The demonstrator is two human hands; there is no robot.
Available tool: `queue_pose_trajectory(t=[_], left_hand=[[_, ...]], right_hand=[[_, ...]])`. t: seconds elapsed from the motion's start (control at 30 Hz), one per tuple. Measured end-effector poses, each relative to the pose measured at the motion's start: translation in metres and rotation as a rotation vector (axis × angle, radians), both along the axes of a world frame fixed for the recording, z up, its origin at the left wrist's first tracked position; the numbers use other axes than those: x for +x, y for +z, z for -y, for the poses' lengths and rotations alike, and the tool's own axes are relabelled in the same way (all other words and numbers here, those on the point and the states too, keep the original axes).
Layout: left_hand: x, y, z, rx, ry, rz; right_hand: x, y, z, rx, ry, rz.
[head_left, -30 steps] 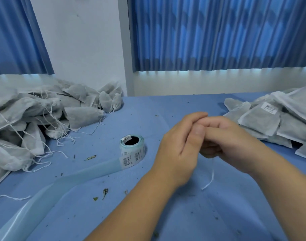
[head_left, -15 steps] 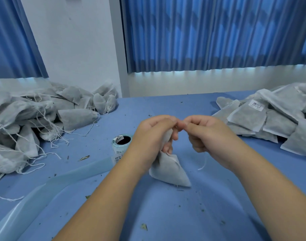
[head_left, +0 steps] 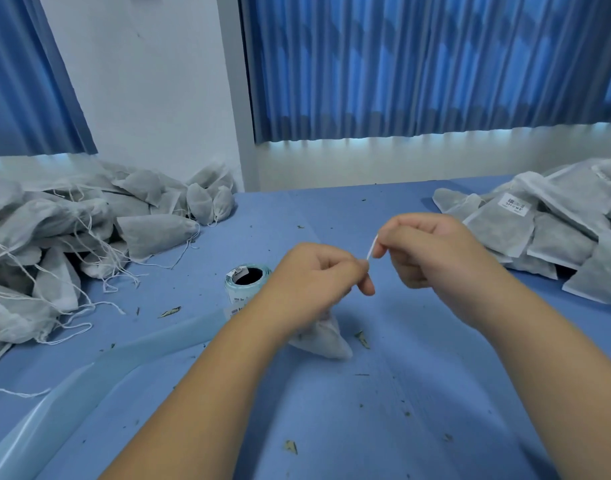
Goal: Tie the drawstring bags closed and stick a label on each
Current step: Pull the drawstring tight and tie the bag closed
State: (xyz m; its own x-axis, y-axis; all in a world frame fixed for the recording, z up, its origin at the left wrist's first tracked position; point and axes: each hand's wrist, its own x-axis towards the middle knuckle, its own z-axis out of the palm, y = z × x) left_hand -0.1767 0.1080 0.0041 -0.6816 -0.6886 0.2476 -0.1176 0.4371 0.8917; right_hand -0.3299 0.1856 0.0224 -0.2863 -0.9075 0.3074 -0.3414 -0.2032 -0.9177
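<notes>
A small grey drawstring bag (head_left: 323, 337) hangs below my left hand (head_left: 314, 282), its bottom touching the blue table. My left hand grips the bag's gathered neck with curled fingers. My right hand (head_left: 432, 251) pinches the white drawstring (head_left: 371, 249) and holds it taut, up and to the right of the left hand. Most of the bag's top is hidden by my left hand. A roll of barcode labels (head_left: 247, 282) stands just left of my left wrist, with its pale backing strip (head_left: 124, 362) trailing toward the near left.
A heap of untied grey bags (head_left: 72, 237) with loose strings fills the left side of the blue table (head_left: 401, 393). A stack of labelled bags (head_left: 539, 230) lies at the right. Dry leaf bits are scattered on the cloth. Blue curtains and a white wall stand behind.
My hands were clasped together over the bag a second ago. They have since drawn apart, and the right hand has pulled the drawstring up and to the right. The view shifted slightly.
</notes>
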Motion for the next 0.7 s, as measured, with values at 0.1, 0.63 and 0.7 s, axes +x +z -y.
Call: queue_pose_trajectory(t=[0.1,0.63,0.7], left_hand=[[0.002,0.007,0.001,0.308,-0.165,-0.165],[0.004,-0.007,0.021,0.959,-0.193,-0.287],[0.004,-0.007,0.020,0.944,-0.206,-0.282]], right_hand=[[0.000,-0.009,0.006,0.072,-0.085,-0.039],[0.004,-0.016,0.012,0.069,-0.187,-0.280],[0.010,-0.012,0.009,0.112,-0.068,-0.103]])
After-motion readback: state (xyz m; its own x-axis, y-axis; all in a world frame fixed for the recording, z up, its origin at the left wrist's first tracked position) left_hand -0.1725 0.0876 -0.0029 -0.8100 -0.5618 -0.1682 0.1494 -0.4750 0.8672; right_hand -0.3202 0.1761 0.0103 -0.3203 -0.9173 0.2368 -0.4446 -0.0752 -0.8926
